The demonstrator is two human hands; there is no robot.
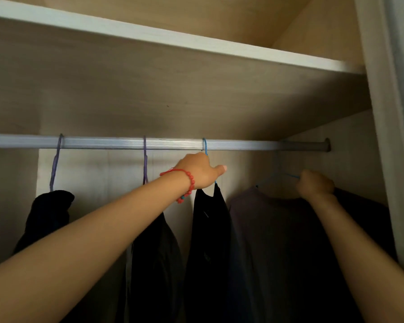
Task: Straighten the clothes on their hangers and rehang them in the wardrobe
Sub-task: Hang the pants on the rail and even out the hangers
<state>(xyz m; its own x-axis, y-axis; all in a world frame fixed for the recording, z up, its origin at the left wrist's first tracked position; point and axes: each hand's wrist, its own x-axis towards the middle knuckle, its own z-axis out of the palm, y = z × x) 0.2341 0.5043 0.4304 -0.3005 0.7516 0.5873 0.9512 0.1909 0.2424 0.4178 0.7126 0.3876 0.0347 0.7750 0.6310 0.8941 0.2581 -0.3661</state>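
Head view: nearest to me, two bare forearms reach up into the wardrobe from 7 and 5 o'clock. The left wrist carries a red bead bracelet [188, 183]. My left hand [200, 170] sits just below the rail at centre, fingers closed around the neck of a blue hanger [205, 145], thumb extended toward 3 o'clock. That hanger's hook is over the rail, and a black garment [210, 229] hangs from it directly under the hand. My right hand [315, 185] is at 3 o'clock, fisted on the shoulder of a grey-purple garment [266, 224] and on the arm of a second blue hanger [274, 176]; I cannot tell whether this hanger's hook is on the rail, as it is blurred.

Further left, two purple hangers [56, 159] [145, 159] hang on the rail, each bearing dark clothing at 8 and 6 o'clock.

Behind these, the metal rail [103, 142] spans the wardrobe to its socket at 3 o'clock. Farthest, at 12 o'clock, a white-edged shelf [149, 37] runs overhead.
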